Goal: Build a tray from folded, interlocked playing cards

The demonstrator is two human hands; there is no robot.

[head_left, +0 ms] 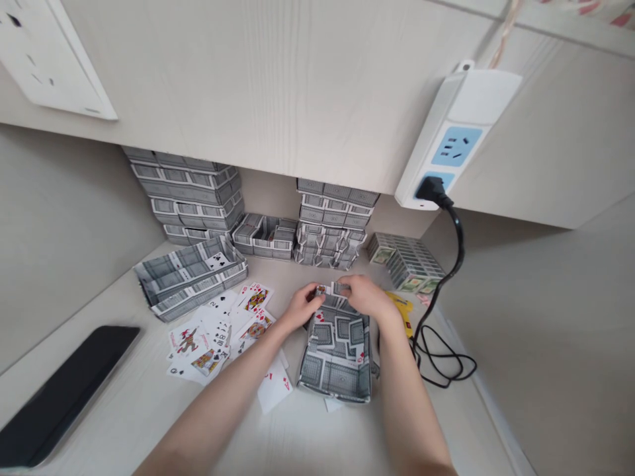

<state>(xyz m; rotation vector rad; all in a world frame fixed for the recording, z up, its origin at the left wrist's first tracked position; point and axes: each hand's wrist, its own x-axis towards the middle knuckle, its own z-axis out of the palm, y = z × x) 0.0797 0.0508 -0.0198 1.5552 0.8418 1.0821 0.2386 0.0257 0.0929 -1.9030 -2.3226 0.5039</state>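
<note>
An open box folded from playing cards (342, 378) lies in front of me, grey card backs outward, with several loose cards inside. My left hand (302, 307) is closed on the box's far left corner, thumb over the rim. At the far end, the fingers of my right hand (366, 295) pinch a playing card (339, 289) at the rim; the fingertips are partly hidden. Loose playing cards (218, 337), mostly face up, are spread left of the box. Another open card box (198, 301) sits beyond them.
Card boxes (193, 198) are stacked at the back left, with another stack (332, 228) at back centre. Packed card decks (409, 261) stand right. A power strip (459, 132) hangs above; its black cord (456, 244) coils beside a yellow object (403, 309). A black slab (64, 390) lies left.
</note>
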